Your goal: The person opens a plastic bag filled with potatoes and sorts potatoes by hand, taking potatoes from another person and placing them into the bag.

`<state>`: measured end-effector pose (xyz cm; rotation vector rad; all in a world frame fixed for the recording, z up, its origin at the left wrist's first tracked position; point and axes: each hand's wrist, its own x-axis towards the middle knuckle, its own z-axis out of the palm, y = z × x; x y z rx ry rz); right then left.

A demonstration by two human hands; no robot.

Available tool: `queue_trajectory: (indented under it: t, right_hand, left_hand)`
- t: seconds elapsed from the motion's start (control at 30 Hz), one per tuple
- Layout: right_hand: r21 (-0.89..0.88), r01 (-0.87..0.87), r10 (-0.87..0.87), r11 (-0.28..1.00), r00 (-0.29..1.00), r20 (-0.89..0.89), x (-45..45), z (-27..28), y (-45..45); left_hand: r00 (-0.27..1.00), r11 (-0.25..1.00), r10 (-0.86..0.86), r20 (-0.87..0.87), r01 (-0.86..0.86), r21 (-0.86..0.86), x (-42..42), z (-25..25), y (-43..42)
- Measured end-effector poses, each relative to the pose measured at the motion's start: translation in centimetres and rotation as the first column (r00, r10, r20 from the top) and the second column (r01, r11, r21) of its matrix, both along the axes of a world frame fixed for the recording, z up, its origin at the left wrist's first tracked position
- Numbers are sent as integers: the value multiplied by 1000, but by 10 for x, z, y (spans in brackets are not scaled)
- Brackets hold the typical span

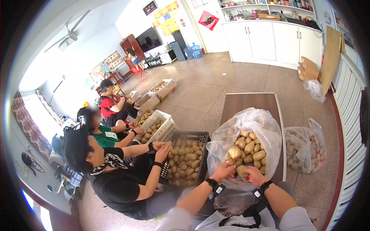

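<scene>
A clear plastic bag [271,127], filled with potatoes [246,146], stands with its mouth open in front of me. At the near side of the bag's mouth, a single potato [242,171] sits between my two hands. My left hand [224,171] closes on its left side with curled fingers. From the right, my right hand [255,176] grips the same potato. Both wrists wear dark bands with small white tags. The undersides of the fingers are hidden.
A brown board table [250,101] lies under the bag. On its right, another bag of potatoes [304,150] rests on the floor. To the left, a co-worker [115,181] handles a potato over a black crate [204,140]; other people sit beyond by white crates [169,129].
</scene>
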<state>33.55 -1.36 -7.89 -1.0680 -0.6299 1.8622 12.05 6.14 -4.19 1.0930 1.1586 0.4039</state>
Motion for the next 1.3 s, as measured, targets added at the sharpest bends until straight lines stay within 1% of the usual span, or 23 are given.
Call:
queue_trajectory:
  t: [0.07, 0.1, 0.17, 0.3, 0.37, 0.47, 0.5, 0.57, 0.6, 0.67, 0.8, 0.87, 0.9, 0.93, 0.97, 1.0, 1.07, 1.1, 1.13, 1.17, 1.2, 1.27, 1.3]
  right_hand:
    - [5, -21, 20, 1000, 1000, 17, -3, 0, 0]
    - [5, -21, 21, 1000, 1000, 19, -3, -2, 0]
    - [25, -47, 48, 999, 999, -21, -4, -4, 1]
    - [44, -87, 86, 995, 996, 14, -6, -1, 0]
    - [38, -56, 57, 998, 998, -22, -8, 1, 0]
    - [69, -72, 75, 995, 997, -31, -8, -1, 1]
    - [71, -73, 75, 995, 997, -29, -8, 0, 1]
    - [93, -81, 88, 992, 993, -80, -7, 2, 0]
    - [96, -80, 88, 992, 993, -75, -7, 5, -1]
    - [122, -112, 120, 986, 991, -62, -6, 11, -3]
    - [93, -87, 91, 992, 995, -40, -5, 8, -2]
    - [93, -17, 2, 996, 987, 163, -3, 9, -2]
    - [96, -19, 2, 995, 986, 166, -2, 8, -1]
    - [79, 23, -48, 997, 943, 329, -1, 3, -1]
    - [68, 68, -93, 995, 870, 484, 0, -2, -1]
    - [69, 68, -94, 995, 869, 486, 4, -12, -1]
    - [201, -13, -140, 980, 673, 726, 13, -34, 0]
    - [202, -12, -141, 979, 672, 727, 13, -35, -2]
    - [301, -98, -218, 949, 488, 845, 14, -36, -3]
    - [372, -203, -309, 906, 286, 907, 15, -37, -5]
    - [372, -203, -309, 906, 285, 907, 15, -36, -6]
    - [363, -264, -322, 893, 185, 928, 14, -34, -10]
    - [363, -264, -323, 893, 185, 928, 13, -34, -11]
  left_hand:
    - [999, 997, -50, 20, 51, -53, 3, 6, -3]
    - [999, 997, -49, 22, 50, -53, 3, 6, -4]
    - [993, 989, -99, 72, 106, -100, 5, 6, -5]
    - [984, 985, -155, 90, 161, -65, 4, 4, -6]
    - [983, 985, -164, 81, 167, -33, 3, 5, -6]
    - [983, 983, -165, 83, 171, -71, 3, 14, -8]
    - [983, 983, -165, 85, 171, -69, 2, 9, -6]
    - [967, 972, -192, 170, 211, -102, 2, 0, -5]
    - [965, 972, -193, 175, 212, -98, 2, 2, -6]
    - [949, 965, -246, 196, 260, -45, 2, 5, -8]
    - [955, 973, -209, 212, 224, -51, 1, -2, -5]
    - [945, 982, -129, 302, 163, -92, -4, -9, 3]
    - [944, 983, -129, 304, 162, -88, -5, -2, 3]
    - [948, 992, -41, 316, 75, -97, -6, 11, 2]
    - [944, 994, 47, 328, -12, -107, -9, 22, 0]
    - [943, 994, 46, 330, -11, -106, -12, 21, 3]
    - [904, 970, 230, 361, -184, -158, -18, 15, 10]
    - [903, 971, 229, 363, -183, -157, -21, 18, 11]
    - [881, 955, 286, 376, -231, -184, -24, 22, 15]
    - [856, 937, 342, 387, -278, -212, -28, 25, 16]
    - [856, 937, 341, 388, -278, -212, -31, 21, 19]
    - [787, 921, 389, 478, -343, -185, -40, 5, 32]
    - [787, 921, 389, 479, -343, -184, -43, 4, 35]
